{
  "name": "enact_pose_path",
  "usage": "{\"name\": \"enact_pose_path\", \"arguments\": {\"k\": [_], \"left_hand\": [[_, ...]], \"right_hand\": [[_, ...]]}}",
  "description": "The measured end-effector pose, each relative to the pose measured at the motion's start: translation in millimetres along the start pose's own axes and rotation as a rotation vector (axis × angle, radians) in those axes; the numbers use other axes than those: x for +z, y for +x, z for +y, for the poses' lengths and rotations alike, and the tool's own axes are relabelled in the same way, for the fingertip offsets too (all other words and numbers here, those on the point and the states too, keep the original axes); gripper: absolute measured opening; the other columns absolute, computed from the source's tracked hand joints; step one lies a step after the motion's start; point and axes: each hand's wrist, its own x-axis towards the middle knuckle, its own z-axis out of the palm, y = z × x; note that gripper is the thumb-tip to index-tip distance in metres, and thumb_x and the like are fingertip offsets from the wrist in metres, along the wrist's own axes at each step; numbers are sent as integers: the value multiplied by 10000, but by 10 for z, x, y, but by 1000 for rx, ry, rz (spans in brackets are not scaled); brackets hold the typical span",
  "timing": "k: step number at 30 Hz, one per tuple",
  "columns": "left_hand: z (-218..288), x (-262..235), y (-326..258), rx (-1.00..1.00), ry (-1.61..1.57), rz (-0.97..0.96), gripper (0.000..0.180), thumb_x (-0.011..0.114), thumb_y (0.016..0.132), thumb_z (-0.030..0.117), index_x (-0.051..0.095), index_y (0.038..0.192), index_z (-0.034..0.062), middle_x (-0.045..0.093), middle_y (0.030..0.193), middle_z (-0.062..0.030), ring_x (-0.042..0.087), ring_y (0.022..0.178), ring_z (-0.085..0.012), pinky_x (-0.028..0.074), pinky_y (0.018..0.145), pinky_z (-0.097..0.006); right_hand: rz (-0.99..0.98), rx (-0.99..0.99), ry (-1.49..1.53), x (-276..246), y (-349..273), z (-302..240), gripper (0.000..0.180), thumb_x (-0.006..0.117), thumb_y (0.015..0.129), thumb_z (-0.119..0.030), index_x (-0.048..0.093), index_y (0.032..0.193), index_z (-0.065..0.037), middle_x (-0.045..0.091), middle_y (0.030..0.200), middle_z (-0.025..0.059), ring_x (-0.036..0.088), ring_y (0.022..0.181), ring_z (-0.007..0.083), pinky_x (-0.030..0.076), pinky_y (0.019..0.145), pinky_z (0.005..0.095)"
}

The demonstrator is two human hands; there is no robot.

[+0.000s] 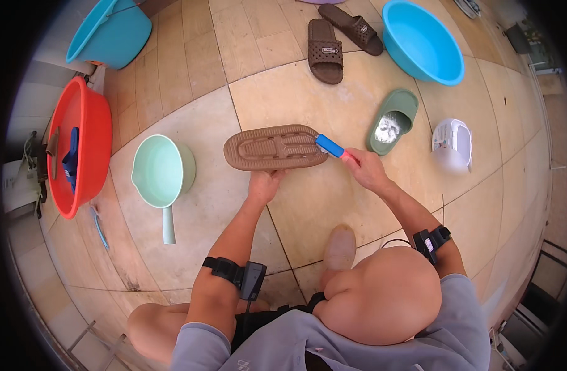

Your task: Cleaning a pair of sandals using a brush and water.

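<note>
My left hand [265, 185] is closed on the near edge of a brown slipper [258, 147], held above the floor with its ribbed sole facing up. Its fingers are partly hidden beneath the slipper. In my right hand [367, 170] is a small brush [331, 146] with a blue head and a pinkish-red handle. The brush head meets the right end of the sole; its bristles are mostly hidden. To the right of that hand lies a green slipper [402, 111] with white powder [388, 128] inside it.
A pale green dipper [186, 164] stands left. Beyond it are a red basin [98, 145] with slippers inside and a blue bucket [132, 43]. Farther off lie two dark brown slippers [325, 68] beside a blue basin [423, 46]. A white tub [443, 137] sits right.
</note>
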Motion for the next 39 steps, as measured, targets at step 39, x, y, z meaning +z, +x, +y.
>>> {"name": "enact_pose_path", "arguments": {"k": [39], "left_hand": [[-7, 372, -310, 25, 547, 141, 402, 697, 864, 268, 645, 1203, 59, 626, 1250, -162, 584, 1127, -380, 478, 926, -456]], "right_hand": [[265, 224, 257, 305, -155, -168, 322, 578, 940, -278, 698, 1006, 13, 669, 812, 246, 677, 748, 326, 511, 696, 402]]}}
